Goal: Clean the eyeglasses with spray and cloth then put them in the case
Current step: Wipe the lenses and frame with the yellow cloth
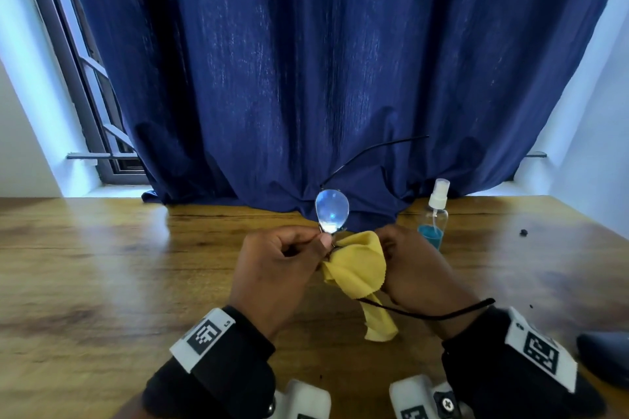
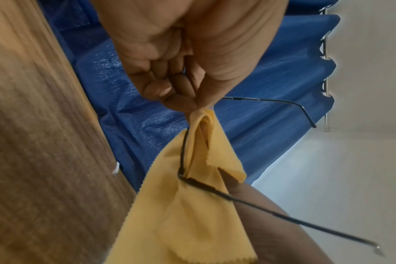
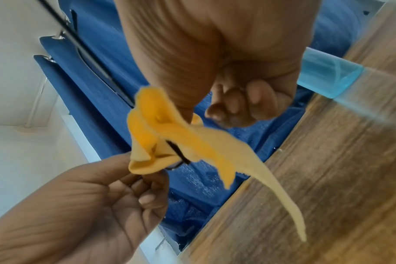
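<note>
Head view: both hands raised just above the wooden table (image 1: 102, 265), close together. Left hand (image 1: 279, 269), fingers curled, pinches the eyeglasses (image 1: 332, 211) by the frame between the lenses; one lens stands up clear above the thumb, catching light. One temple arm points up and away over the blue curtain (image 1: 306, 61), the other trails back over the right wrist. Right hand (image 1: 415, 265) is wrapped in the yellow cloth (image 1: 360, 269), closed on the other lens through it; a tail of cloth hangs toward the table. Spray bottle (image 1: 434, 214), blue liquid low in it, stands upright on the table just behind the right hand. A dark rounded object (image 1: 606, 360) sits at the right edge; cannot tell what it is.

Left wrist view: left hand (image 2: 181, 71) curled tight, fingertips pinching at the top of the cloth (image 2: 188, 205). The frame's dark wire runs down the fabric.

Right wrist view: right hand (image 3: 226, 71) with thumb pressed into the bunched cloth (image 3: 170, 135), other fingers curled under. Left hand (image 3: 90, 205) meets it from below. Image blurred.
</note>
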The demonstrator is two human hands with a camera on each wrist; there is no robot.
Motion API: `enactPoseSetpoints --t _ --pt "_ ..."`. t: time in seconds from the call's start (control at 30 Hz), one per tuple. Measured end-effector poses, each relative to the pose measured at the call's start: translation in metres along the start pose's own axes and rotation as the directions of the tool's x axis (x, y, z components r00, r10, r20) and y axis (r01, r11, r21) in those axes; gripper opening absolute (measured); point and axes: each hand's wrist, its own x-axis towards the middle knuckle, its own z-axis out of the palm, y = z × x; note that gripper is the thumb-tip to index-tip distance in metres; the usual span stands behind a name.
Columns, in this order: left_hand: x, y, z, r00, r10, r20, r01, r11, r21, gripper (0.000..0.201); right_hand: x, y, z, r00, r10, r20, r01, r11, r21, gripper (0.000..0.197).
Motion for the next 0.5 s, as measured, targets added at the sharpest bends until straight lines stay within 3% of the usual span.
enactPoseSetpoints --t 0.07,0.13,0.23,0.37,0.5 --pt "0.000 -0.001 0.001 1.000 -0.006 0.001 0.006 1.000 -0.007 0.009 -0.001 0.000 -0.001 0.999 -0.036 0.038 0.036 0.999 0.014 0.015" --pt "0.001 -0.003 0.001 1.000 -0.021 -0.009 0.021 1.000 -0.022 0.010 -0.003 -0.005 -0.007 0.997 0.003 0.071 -0.010 0.996 0.088 0.012" --pt "0.003 -0.005 0.002 0.997 -0.059 -0.050 0.055 0.995 -0.082 0.009 -0.003 -0.008 -0.011 0.988 -0.049 0.145 0.024 0.985 0.170 0.020" --pt "0.002 -0.005 0.003 0.991 -0.065 -0.113 0.054 0.993 -0.105 0.008 -0.002 -0.007 -0.012 0.962 0.001 0.272 -0.085 0.950 0.299 0.016" --pt "-0.001 -0.001 0.004 0.993 -0.049 -0.104 0.040 0.996 -0.083 0.009 -0.003 -0.008 -0.006 0.966 -0.041 0.257 -0.034 0.960 0.279 0.011"
